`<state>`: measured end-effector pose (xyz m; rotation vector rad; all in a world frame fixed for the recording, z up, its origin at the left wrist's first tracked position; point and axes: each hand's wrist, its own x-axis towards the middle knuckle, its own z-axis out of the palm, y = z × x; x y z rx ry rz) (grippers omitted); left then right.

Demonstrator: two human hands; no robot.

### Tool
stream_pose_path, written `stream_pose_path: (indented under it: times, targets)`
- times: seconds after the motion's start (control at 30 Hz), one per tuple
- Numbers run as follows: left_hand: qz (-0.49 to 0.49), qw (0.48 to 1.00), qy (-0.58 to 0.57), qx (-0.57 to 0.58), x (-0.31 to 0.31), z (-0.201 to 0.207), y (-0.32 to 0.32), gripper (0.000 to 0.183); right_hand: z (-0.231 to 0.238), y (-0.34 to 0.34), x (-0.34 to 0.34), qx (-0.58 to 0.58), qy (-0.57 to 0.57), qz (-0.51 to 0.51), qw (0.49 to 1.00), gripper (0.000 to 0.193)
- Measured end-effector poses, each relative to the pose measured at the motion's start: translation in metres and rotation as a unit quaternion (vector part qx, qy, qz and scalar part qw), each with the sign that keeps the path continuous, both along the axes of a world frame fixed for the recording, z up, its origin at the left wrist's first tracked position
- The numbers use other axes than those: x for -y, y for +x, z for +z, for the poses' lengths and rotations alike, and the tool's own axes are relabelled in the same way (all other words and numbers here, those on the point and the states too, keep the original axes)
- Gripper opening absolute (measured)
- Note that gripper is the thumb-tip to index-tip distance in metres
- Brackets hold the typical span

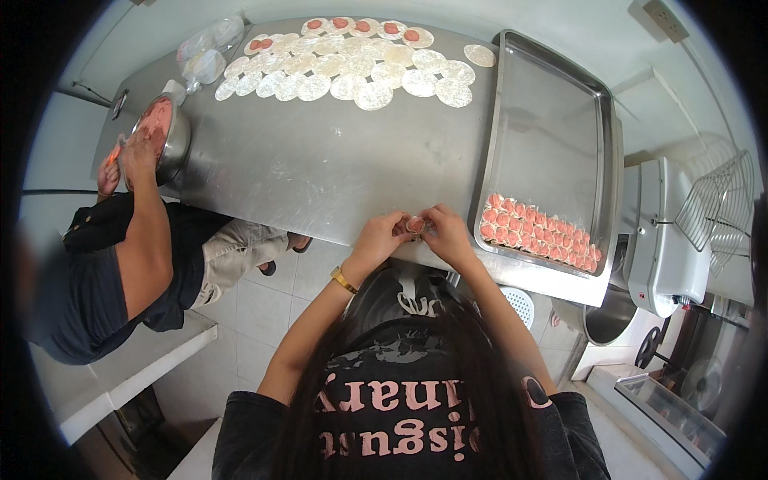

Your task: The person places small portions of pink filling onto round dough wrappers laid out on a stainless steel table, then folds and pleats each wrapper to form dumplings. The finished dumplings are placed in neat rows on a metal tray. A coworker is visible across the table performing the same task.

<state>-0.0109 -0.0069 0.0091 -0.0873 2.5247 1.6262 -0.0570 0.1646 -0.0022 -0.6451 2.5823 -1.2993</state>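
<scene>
Between my two hands, at the near edge of the steel table, is a small dumpling [414, 225] with pink meat filling showing on top. My left hand [384, 238] pinches its left side, with a gold watch on that wrist. From the other side my right hand [445, 232] presses its fingers round the wrapper. To the right stands a deep metal tray [544, 128], with several rows of open-topped dumplings [540, 232] packed along its near end. Round pale wrappers [352, 72] lie spread at the table's far side, a few topped with pink filling [362, 27].
At the left a co-worker [152, 256] handles pink meat filling in a steel bowl [178, 144], with an orange-handled tool in one hand. Clear plastic bags [210, 56] lie at the back left. A white machine [660, 240] with a wire guard stands right of the tray.
</scene>
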Motion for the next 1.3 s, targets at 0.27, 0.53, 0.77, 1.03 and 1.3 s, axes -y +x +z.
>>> stream_pose_path:
  times: [0.27, 0.53, 0.77, 1.03, 1.3]
  targets:
    - [-0.033, 0.995, -0.091, 0.016, -0.007, -0.004, -0.008, 0.024, 0.002, -0.002, -0.003, 0.005, -0.048, -0.02, 0.999, 0.022]
    - [-0.032, 0.997, -0.047, -0.047, -0.01, -0.01, -0.012, 0.022, 0.003, -0.002, -0.003, 0.024, -0.015, -0.011, 1.0, 0.026]
    - [-0.037, 0.994, -0.063, -0.077, -0.005, -0.011, -0.015, 0.023, 0.005, -0.002, -0.006, -0.002, 0.029, -0.011, 1.0, 0.031]
    - [-0.001, 1.0, -0.022, -0.016, 0.001, -0.013, -0.009, 0.028, 0.008, -0.003, -0.005, -0.076, 0.035, 0.028, 0.996, 0.033]
    - [0.005, 0.999, -0.029, -0.035, 0.005, -0.012, -0.001, 0.029, 0.0, -0.004, 0.003, -0.06, 0.094, 0.09, 0.99, 0.03]
